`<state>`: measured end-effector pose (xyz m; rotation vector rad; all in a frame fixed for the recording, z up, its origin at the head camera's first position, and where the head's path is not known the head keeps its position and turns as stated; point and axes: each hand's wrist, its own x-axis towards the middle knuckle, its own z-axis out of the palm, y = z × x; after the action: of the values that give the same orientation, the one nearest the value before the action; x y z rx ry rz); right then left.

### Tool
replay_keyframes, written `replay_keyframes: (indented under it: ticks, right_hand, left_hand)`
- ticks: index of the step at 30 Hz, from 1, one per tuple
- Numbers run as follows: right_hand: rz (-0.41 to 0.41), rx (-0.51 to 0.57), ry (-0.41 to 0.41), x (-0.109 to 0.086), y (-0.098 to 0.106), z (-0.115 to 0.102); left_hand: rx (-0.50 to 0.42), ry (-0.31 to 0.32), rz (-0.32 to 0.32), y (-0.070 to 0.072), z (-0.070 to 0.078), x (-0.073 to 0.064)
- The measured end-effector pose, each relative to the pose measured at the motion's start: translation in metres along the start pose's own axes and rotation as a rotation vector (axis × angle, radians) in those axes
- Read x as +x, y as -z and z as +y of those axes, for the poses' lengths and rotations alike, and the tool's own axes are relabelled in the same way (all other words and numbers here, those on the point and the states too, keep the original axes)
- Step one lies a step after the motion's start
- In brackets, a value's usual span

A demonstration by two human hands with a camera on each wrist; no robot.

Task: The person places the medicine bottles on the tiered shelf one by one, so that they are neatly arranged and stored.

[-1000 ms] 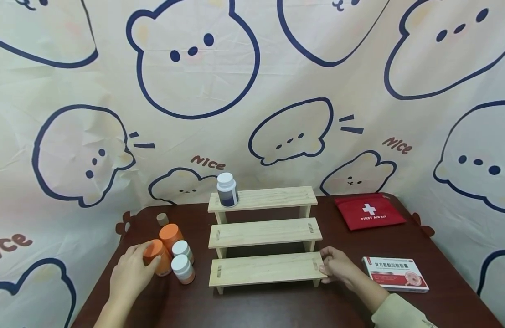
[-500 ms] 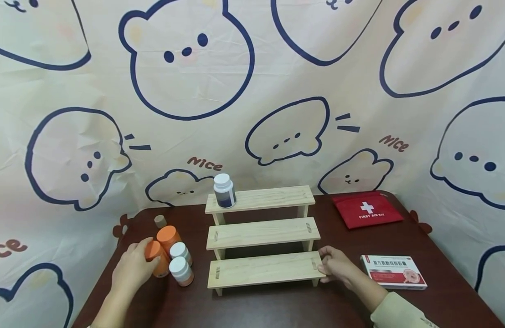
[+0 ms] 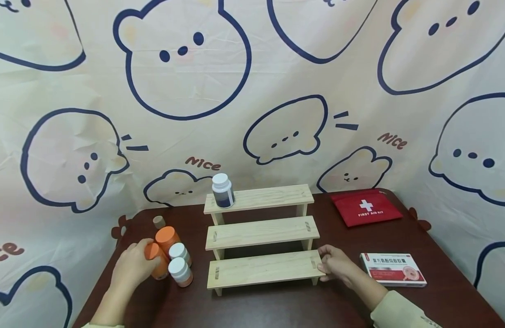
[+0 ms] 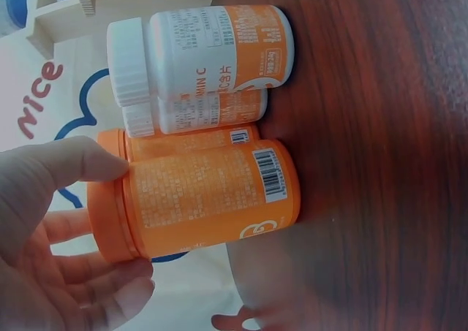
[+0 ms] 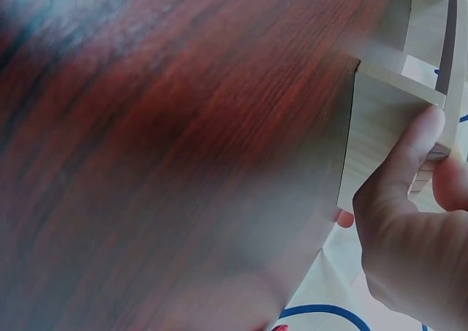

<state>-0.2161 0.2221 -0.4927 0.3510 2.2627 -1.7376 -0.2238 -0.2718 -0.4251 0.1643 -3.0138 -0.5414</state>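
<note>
At the left of the table, my left hand (image 3: 131, 266) grips an orange bottle (image 3: 160, 270) by its lid; the left wrist view shows the thumb (image 4: 91, 163) on one side of the lid and fingers round the other. The bottle stands upright. Close beside it are a second orange bottle (image 3: 167, 238) and two white-capped bottles (image 3: 180, 272) with orange labels. My right hand (image 3: 337, 265) holds the right end of the lowest step of a three-tier wooden rack (image 3: 265, 269). In the right wrist view its thumb (image 5: 413, 145) presses on the wood.
A white-capped, dark-labelled bottle (image 3: 223, 191) stands at the left end of the rack's top step. Right of the rack lie a red first aid pouch (image 3: 365, 208) and a white-and-red medicine box (image 3: 394, 269). A small beige cylinder (image 3: 159, 222) stands behind the orange bottles. A printed curtain (image 3: 285, 68) hangs behind.
The head view has drifted slightly, so the whole scene sits a little further left. Both hands keep their holds, and the bottles and rack stay in the same arrangement.
</note>
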Motion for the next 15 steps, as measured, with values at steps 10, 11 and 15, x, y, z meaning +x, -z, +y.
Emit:
replay_keyframes:
  ticks: [10, 11, 15]
  right_hand:
    - [-0.038, 0.004, 0.046, 0.002, 0.001, 0.001]
    - [-0.040, 0.006, 0.048, 0.002, 0.001, 0.001]
    - [-0.048, 0.008, 0.054, 0.002, 0.001, 0.003]
  left_hand:
    - [-0.019, 0.026, -0.028, 0.016, 0.000, -0.005]
    - [-0.020, 0.027, -0.027, 0.018, 0.000, -0.006]
    - [-0.023, 0.028, -0.023, 0.026, 0.002, -0.009]
